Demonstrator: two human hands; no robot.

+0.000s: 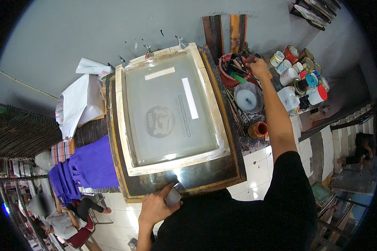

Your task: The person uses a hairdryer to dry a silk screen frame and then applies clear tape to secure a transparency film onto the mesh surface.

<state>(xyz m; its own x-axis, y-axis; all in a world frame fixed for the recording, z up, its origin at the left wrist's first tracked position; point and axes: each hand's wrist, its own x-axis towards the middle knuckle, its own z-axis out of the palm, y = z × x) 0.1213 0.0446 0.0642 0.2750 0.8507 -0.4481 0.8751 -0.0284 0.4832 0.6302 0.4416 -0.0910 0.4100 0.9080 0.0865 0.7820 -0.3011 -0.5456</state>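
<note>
A screen printing frame (178, 165) with a pale wooden border lies on a dark board (205, 171) in front of me. Its mesh bears a round grey design and two white strips. Near the board's front edge, my left hand (157, 208) is closed round a small whitish, translucent object (173, 196) whose kind I cannot make out. My right arm stretches to the far right, where my right hand (259, 68) is at the rim of a red basin (227, 77) filled with tools. Its fingers are bent over something dark, too small to name.
A bowl of whitish liquid (249, 98) and an orange-brown pot (258, 130) stand right of the frame. Several paint cans and jars (288, 77) crowd beyond my right arm. Purple cloth (94, 163) and white paper (83, 96) lie left. Another person (65, 221) sits at lower left.
</note>
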